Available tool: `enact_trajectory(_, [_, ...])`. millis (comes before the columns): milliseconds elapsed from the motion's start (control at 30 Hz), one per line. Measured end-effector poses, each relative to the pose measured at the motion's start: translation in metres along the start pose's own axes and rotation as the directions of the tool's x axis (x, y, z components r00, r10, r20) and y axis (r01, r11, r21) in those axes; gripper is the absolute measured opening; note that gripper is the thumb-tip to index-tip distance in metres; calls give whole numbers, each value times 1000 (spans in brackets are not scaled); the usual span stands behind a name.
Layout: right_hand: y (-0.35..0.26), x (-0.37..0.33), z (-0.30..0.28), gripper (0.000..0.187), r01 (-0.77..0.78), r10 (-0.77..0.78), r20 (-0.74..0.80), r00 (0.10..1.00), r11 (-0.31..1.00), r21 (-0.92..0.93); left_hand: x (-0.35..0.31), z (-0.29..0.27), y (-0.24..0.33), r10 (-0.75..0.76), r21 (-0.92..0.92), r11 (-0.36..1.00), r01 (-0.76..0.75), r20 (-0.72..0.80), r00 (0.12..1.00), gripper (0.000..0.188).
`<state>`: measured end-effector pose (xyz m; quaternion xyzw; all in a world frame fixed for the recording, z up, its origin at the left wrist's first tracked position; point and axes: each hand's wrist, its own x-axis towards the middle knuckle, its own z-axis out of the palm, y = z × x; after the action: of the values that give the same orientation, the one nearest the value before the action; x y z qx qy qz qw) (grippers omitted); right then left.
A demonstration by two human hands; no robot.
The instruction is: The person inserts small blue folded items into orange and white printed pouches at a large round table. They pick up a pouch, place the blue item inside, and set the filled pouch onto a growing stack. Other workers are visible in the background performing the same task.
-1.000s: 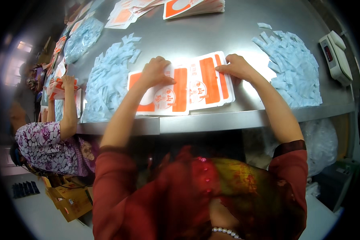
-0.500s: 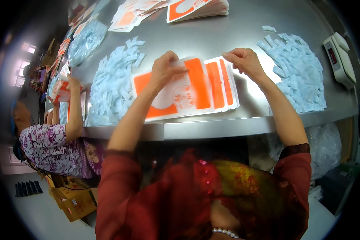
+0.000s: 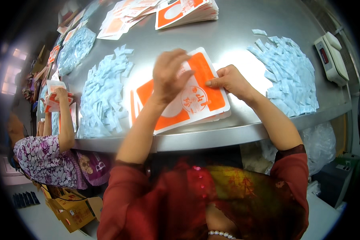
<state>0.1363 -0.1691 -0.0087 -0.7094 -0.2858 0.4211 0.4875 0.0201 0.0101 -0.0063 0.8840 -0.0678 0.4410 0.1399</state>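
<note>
A flat orange-and-white printed bag [image 3: 210,92] with a round pale window lies tilted in front of me, over more bags like it. My right hand [image 3: 231,83] pinches its right edge, thumb on top and fingers tucked behind. Over the bag's upper left part is my left hand [image 3: 171,76], slightly blurred, with thumb and fingers apart and nothing seen between them. It hides part of the bag. Small pale blue sachets lie heaped to the left [image 3: 102,94], and another sachet heap [image 3: 290,76] lies to the right.
The metal table [image 3: 212,138] has a raised front edge. A bag stack [image 3: 188,14] and loose bags [image 3: 124,18] lie at the back. A white scale [image 3: 331,59] stands far right. On the left, a co-worker [image 3: 48,156] holds similar bags near a clear plastic bag of sachets [image 3: 77,44].
My right hand has come down and taken the bag's right edge. My left hand has let go and opened above it. The bag has turned, its right side now angled upward.
</note>
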Motion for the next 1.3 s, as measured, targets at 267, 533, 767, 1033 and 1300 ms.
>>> enact_trajectory(267, [15,2,15,27,154,-157,-89,984,987,-39,-10,14,18,44,-353,932,87,346,937,36])
enact_trajectory(533, [7,-3,13,31,200,-202,8,979,957,-210,-7,9,23,93,-211,977,-13,373,923,17])
enact_trajectory(767, [19,10,8,36,152,-125,138,983,968,-202,-14,13,17,156,-90,986,-140,207,966,13])
enact_trajectory(1033, [15,8,-15,29,148,-115,194,974,975,-163,-8,7,20,189,-16,980,-196,350,918,12])
enact_trajectory(1300, [25,9,4,22,214,-154,170,973,879,-426,1,4,29,168,-188,981,-57,650,742,15])
